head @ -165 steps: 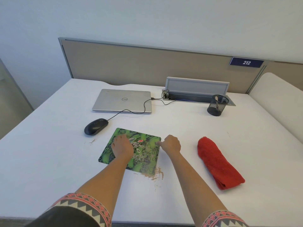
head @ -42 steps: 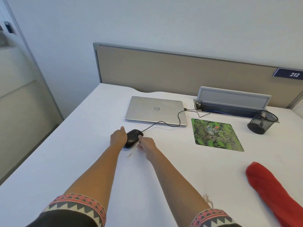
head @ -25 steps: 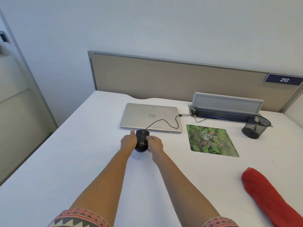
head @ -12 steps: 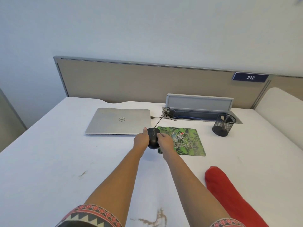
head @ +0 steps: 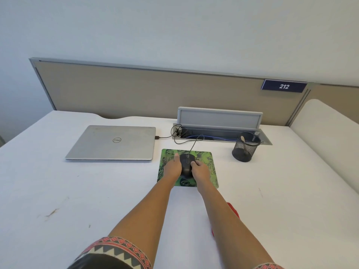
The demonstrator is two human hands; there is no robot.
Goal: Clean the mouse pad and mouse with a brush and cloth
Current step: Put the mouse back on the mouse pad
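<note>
Left grip [head: 172,167] and right grip [head: 201,168] clasp the black mouse [head: 186,164] between them.
Mouse sits on the green mouse pad [head: 207,171], right of the closed laptop [head: 112,142] on the tabletop [head: 97,191]; red cloth [head: 234,211] peeks from behind the right forearm [head: 229,226].

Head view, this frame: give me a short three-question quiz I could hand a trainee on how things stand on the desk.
1. True or false: the mouse, gripped between the left hand and the right hand, sits on the mouse pad.
2. The laptop is: A) open, B) closed, C) standing on edge.
3. Fill in: the sign on the partition reads ____.
Key: 1 true; 2 B; 3 212.
</note>
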